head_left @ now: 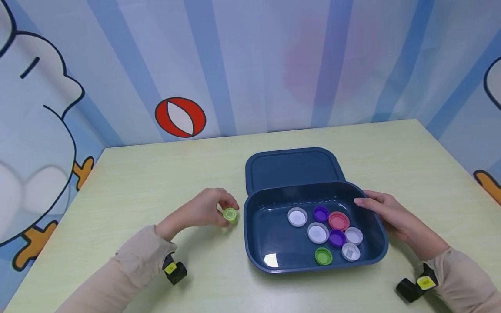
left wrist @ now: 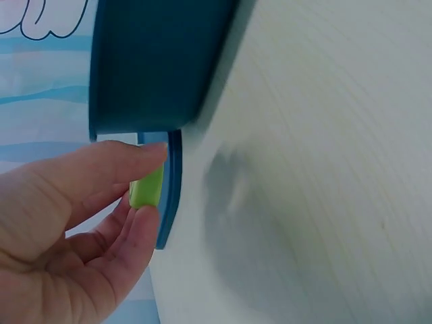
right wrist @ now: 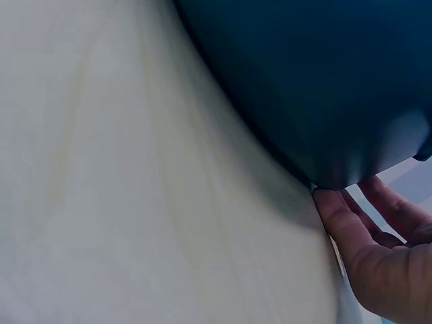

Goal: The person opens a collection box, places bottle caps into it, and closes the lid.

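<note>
Between thumb and fingers, my left hand (head_left: 207, 208) pinches a light green bottle cap (head_left: 230, 214), just left of the dark blue box (head_left: 250, 243). The left wrist view shows the same cap (left wrist: 146, 187) edge-on, above the table. My right hand (head_left: 395, 217) grips the box at its right end, thumb over the rim and fingers against the outer wall (right wrist: 324, 121). Inside the box lie several caps: white ones (head_left: 318, 233), two purple ones (head_left: 321, 214), a red one (head_left: 339, 221) and a green one (head_left: 323, 256).
Behind the box, its dark blue lid (head_left: 293, 167) lies flat on the light wooden table (head_left: 164, 169), partly covered by the box's back edge. A striped blue cloth backdrop (head_left: 258, 65) rises at the table's far edge.
</note>
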`<control>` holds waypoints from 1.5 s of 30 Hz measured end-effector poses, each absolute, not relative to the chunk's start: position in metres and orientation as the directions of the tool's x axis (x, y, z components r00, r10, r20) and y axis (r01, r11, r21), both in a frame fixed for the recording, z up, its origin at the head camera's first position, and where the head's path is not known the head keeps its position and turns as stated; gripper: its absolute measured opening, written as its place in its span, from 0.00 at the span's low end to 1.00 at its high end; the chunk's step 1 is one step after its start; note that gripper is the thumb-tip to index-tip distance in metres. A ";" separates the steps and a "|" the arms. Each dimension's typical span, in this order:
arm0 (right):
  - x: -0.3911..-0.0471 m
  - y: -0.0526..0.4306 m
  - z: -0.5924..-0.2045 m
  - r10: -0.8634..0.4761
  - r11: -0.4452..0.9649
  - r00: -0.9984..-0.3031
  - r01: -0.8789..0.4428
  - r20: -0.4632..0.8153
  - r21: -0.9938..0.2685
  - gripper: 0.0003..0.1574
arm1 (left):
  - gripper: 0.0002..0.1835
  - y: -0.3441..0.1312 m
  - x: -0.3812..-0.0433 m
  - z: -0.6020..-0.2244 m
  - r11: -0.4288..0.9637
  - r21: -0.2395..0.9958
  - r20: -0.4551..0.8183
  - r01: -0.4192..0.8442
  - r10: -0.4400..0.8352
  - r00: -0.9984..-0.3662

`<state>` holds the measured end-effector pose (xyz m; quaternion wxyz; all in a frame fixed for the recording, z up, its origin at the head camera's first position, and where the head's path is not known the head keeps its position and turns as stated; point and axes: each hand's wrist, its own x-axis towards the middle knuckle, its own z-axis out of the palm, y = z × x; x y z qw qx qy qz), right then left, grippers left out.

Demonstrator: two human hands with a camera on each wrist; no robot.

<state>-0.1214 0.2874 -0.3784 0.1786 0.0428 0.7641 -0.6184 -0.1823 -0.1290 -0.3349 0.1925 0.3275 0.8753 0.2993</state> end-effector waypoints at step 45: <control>-0.123 0.288 -0.380 -0.151 0.247 -0.933 0.284 -0.326 -0.927 0.41 | 0.18 -0.111 -0.161 -0.295 0.646 0.622 -0.155 0.443 0.656 -0.739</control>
